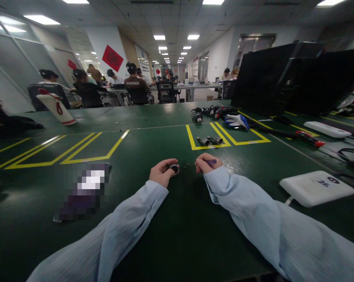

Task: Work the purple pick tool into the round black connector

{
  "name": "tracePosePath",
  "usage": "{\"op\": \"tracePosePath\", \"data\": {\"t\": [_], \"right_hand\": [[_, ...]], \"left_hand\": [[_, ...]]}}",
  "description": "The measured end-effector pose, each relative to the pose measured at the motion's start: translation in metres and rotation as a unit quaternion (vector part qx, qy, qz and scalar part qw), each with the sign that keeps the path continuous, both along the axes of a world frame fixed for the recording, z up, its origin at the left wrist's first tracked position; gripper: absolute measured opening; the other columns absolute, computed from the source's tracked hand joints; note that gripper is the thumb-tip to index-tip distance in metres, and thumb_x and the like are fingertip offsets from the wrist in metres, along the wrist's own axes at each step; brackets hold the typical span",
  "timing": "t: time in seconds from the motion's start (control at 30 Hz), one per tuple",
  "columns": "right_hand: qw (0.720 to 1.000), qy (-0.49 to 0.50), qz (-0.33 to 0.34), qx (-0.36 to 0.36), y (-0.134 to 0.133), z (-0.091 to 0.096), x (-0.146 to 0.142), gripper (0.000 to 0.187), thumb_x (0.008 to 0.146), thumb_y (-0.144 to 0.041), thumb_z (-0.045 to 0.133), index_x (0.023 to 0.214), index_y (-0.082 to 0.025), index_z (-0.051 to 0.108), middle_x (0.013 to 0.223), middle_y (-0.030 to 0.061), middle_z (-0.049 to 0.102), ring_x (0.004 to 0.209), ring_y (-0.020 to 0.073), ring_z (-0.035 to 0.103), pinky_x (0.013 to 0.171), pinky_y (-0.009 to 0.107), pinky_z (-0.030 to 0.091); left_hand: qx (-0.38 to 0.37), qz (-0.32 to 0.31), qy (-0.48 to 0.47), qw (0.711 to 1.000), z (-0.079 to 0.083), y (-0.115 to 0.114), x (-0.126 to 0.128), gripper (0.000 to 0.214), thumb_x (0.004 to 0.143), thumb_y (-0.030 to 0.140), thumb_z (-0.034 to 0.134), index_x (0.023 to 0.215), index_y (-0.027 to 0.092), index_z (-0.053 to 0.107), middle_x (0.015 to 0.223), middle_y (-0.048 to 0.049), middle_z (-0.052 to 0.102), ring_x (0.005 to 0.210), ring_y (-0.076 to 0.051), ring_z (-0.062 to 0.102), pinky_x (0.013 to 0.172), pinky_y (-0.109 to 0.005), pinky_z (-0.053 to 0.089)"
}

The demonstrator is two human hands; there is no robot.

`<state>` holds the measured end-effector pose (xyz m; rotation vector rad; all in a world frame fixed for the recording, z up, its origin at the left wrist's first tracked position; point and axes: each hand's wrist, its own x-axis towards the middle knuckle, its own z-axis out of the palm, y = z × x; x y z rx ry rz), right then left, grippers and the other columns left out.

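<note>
My left hand [162,172] is closed around a round dark metal part [174,169], its hollow end turned toward the right. A small screwdriver [210,161] with a purple handle is gripped in my right hand [205,163], its thin shaft pointing left. Two tiny dark pieces, one of them a small nut-like ring [188,164], lie between the hands by the driver's tip; whether the tip touches one I cannot tell. Beyond my hands, two grey metal socket-shaped parts [204,141] rest inside a yellow taped box.
On the green table [171,235] a phone-like object [85,192], blurred out, lies left. A white box [316,188] marked 26 sits right. Farther back are a glove [237,121], cabled metal parts [198,117], a red-handled tool [309,138], black monitors [262,78] and a white cup [57,107].
</note>
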<state>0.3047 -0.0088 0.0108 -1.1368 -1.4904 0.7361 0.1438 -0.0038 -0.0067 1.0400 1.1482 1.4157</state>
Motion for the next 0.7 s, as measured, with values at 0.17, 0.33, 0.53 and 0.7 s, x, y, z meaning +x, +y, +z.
{"op": "tracePosePath", "data": {"t": [0.17,0.33,0.53,0.7], "right_hand": [[0.998,0.010,0.008,-0.067,0.010,-0.005,-0.001,0.016,0.066,-0.029,0.046,0.056,-0.017,0.051,0.041,-0.0037,0.050,0.041,0.0094,0.045,0.044,0.021,0.037],[0.997,-0.012,0.020,-0.080,0.009,-0.009,-0.002,0.014,0.065,-0.029,0.047,0.059,-0.017,0.053,0.044,-0.0037,0.052,0.044,0.0100,0.048,0.047,0.022,0.039],[0.995,-0.057,-0.019,-0.083,0.010,-0.002,0.002,0.015,0.064,-0.026,0.048,0.051,-0.018,0.051,0.039,-0.0049,0.049,0.041,0.0094,0.045,0.043,0.020,0.035],[0.989,-0.044,-0.011,-0.142,0.009,0.013,0.010,0.028,0.062,-0.021,0.045,0.035,-0.018,0.044,0.023,-0.0062,0.035,0.025,0.0065,0.033,0.030,0.019,0.022]], "left_hand": [[-0.003,0.000,-0.005,1.000,0.006,-0.005,0.001,0.028,0.047,0.007,0.058,0.074,0.012,0.063,0.082,-0.0049,0.064,0.079,-0.021,0.062,0.077,-0.039,0.050],[-0.023,-0.051,0.011,0.998,0.020,-0.038,0.013,0.027,0.052,0.007,0.056,0.077,0.012,0.064,0.084,-0.0055,0.064,0.080,-0.021,0.061,0.074,-0.039,0.051],[-0.047,-0.206,0.013,0.977,0.028,-0.084,0.027,0.035,0.053,0.001,0.052,0.083,0.014,0.065,0.092,-0.0088,0.063,0.090,-0.025,0.059,0.079,-0.040,0.048],[-0.050,-0.245,-0.010,0.968,0.024,-0.095,0.023,0.044,0.054,0.002,0.053,0.094,0.018,0.062,0.102,-0.0092,0.061,0.096,-0.028,0.055,0.083,-0.042,0.045]]}}
